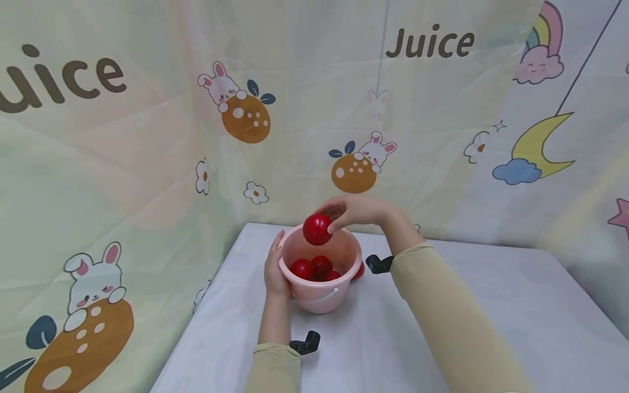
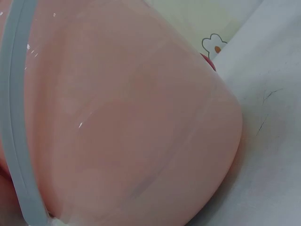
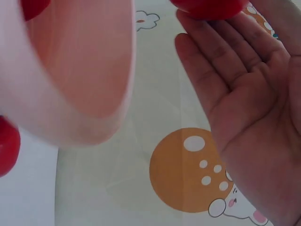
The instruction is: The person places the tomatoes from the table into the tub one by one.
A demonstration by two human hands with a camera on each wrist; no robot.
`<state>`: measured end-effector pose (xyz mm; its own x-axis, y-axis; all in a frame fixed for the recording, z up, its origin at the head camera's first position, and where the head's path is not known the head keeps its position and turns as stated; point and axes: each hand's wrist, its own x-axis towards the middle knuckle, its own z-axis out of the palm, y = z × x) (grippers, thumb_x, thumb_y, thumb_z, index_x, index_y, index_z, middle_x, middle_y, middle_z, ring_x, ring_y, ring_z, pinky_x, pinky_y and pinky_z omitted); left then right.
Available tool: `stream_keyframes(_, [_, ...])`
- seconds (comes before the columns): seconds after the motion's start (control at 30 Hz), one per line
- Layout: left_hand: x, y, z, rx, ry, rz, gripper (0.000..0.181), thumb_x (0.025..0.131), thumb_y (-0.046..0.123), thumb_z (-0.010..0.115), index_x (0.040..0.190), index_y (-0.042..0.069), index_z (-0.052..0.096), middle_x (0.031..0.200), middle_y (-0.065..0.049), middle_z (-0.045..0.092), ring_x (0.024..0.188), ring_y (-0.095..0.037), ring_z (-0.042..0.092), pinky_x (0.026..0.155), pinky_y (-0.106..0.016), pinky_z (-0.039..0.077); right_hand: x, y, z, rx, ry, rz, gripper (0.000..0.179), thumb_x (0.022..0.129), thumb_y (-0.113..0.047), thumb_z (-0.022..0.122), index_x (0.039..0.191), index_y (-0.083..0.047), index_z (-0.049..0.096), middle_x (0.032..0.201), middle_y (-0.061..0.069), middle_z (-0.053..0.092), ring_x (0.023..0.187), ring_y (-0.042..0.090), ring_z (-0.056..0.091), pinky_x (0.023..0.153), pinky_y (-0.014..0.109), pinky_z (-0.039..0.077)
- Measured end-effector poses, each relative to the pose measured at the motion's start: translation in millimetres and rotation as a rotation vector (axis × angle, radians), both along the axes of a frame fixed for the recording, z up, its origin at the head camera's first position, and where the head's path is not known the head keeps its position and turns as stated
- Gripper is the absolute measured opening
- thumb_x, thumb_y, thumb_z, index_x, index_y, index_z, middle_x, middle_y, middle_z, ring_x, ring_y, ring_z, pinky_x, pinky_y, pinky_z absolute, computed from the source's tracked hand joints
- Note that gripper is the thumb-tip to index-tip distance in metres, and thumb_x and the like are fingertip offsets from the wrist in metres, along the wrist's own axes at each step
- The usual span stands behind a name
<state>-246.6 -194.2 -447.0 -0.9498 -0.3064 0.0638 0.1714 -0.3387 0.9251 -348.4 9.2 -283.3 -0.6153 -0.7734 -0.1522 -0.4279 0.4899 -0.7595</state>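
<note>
A pink bucket (image 1: 319, 299) with a pale handle stands upright on the table. Several glossy red balls (image 1: 302, 268) lie inside it. My left hand (image 1: 276, 273) rests along the bucket's left side, its fingers reaching up toward the rim; in the left wrist view the bucket wall (image 2: 136, 108) fills most of the picture and that hand is out of sight. Over the bucket's opening, my right hand (image 1: 361, 210) holds one red ball (image 1: 316, 229) between thumb and fingers. From the right wrist, the palm (image 3: 256, 103) shows with the held ball (image 3: 209, 7) cut off above.
Another red ball (image 1: 360, 271) sits on the table, partly hidden behind the bucket's right side. White cloth covers the table (image 1: 491, 305). A printed curtain (image 1: 295, 164) hangs close behind the bucket, with more curtain on the left.
</note>
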Motion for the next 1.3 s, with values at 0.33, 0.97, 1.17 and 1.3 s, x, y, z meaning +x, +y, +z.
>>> stream_keyframes(0.33, [-1.5,-0.5,-1.1,0.007,-0.029,-0.012,0.046,0.094,0.042,0.061,0.137,0.052,0.047,0.142,0.022,0.049,0.136,-0.01,0.04,0.112,-0.047,0.042,-6.8,-27,4.4,0.147,-0.053,0.08,0.046,0.079,-0.023,0.082,0.121,-0.031,0.065,0.122,-0.005,0.066,0.12,0.022,0.056,0.097,0.052,0.053])
stream_keyframes(0.97, [-0.1,-1.3,-0.8,-0.036,-0.053,0.016,0.048,0.09,0.05,0.061,0.136,0.055,0.047,0.143,0.026,0.047,0.139,-0.01,0.037,0.114,-0.05,0.039,0.0,-71,-15.9,0.446,-0.215,0.131,0.051,0.071,-0.024,0.088,0.117,-0.03,0.067,0.123,-0.004,0.064,0.122,0.024,0.054,0.095,0.048,0.055])
stream_keyframes(1.17, [0.2,-0.4,0.9,-0.036,-0.062,0.019,0.047,0.091,0.047,0.061,0.135,0.056,0.047,0.143,0.027,0.047,0.138,-0.009,0.037,0.114,-0.049,0.039,0.7,-75,-22.6,0.458,-0.272,0.106,0.049,0.073,-0.02,0.087,0.118,-0.024,0.067,0.123,0.0,0.063,0.122,0.026,0.053,0.101,0.053,0.051])
stream_keyframes(1.3, [0.2,-0.7,0.8,-0.041,-0.063,0.012,0.045,0.094,0.045,0.059,0.136,0.056,0.047,0.143,0.027,0.046,0.139,-0.009,0.037,0.114,-0.05,0.038,2.4,-75,-24.7,0.431,-0.317,0.111,0.05,0.078,-0.014,0.082,0.125,-0.015,0.065,0.124,0.002,0.062,0.122,0.027,0.054,0.103,0.054,0.049])
